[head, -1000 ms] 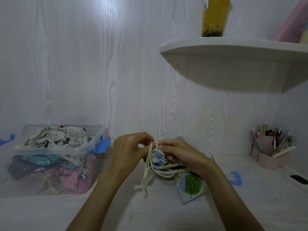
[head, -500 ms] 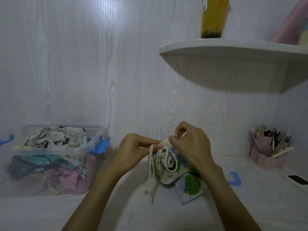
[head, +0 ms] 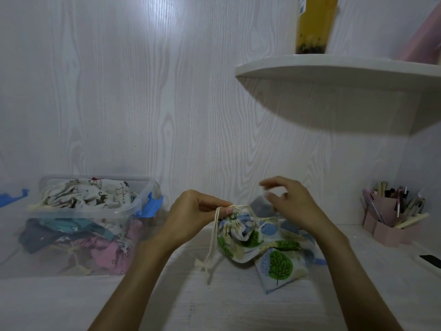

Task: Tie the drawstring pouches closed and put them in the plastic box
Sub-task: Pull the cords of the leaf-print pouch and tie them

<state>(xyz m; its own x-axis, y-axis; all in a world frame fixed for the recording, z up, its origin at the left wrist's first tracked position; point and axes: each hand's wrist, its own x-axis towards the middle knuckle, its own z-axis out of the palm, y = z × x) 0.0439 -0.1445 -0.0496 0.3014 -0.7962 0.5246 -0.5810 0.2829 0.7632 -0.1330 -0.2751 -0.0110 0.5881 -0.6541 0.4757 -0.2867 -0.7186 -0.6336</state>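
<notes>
Right hand (head: 290, 201) has let go of cord (head: 214, 231), now lifted just above pouch (head: 241, 231), fingers loosely curled, blurred, holding nothing. Left hand (head: 193, 218) keeps pinching cord at gathered neck. Pouch on desk (head: 71, 304), right of plastic box (head: 133, 206). Knot likely unfinished.

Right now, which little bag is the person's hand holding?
The leaf-print pouch with its gathered top, pinched by the left hand. The tree-print pouch lies flat, untouched; the others sit inside the plastic box.

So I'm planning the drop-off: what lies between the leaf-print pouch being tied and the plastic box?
In the head view, only the left hand and bare desk separate the leaf-print pouch from the plastic box.
</notes>
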